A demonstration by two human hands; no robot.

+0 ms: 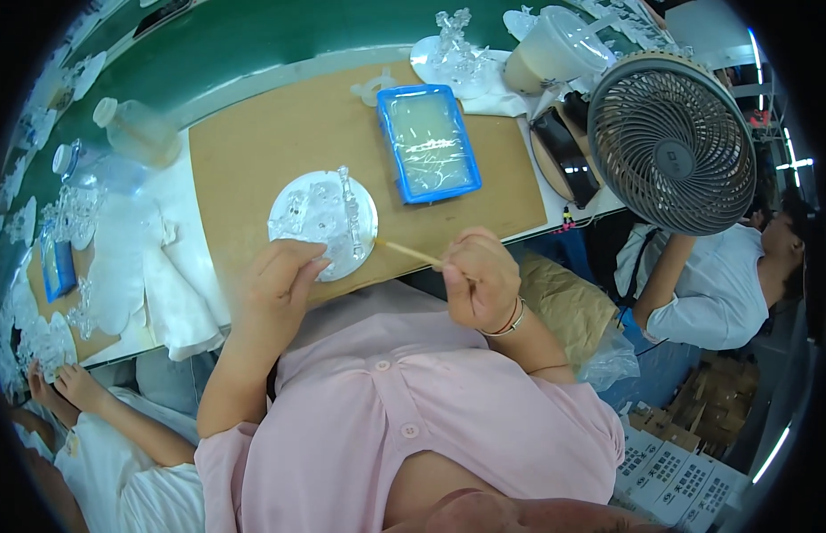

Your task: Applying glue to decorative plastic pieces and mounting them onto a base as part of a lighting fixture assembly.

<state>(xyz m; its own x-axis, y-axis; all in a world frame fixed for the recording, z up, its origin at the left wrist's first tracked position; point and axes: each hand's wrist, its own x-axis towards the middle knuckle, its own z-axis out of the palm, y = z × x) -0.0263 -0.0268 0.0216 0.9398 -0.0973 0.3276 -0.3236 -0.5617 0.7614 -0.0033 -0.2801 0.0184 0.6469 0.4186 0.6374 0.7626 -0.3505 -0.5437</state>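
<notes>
Right hand (482, 280): pinches a thin pale stick (409, 252) between thumb and fingers; its tip reaches the right rim of the white disc, and whether it touches I cannot tell.
Left hand (278, 274): fingers drawn close together at the near-left rim; whether they pinch something, I cannot tell.
White disc (366, 194): lies on the brown board (244, 151), between both hands, near the board's front edge, carrying clear pieces (352, 218).
Blue-edged tray (441, 194): just beyond the disc, to the right.
Stick risk: a strong push could tip or shift the clear pieces.
Disc risk: if the left hand does not steady it, it may slide toward the front edge.
</notes>
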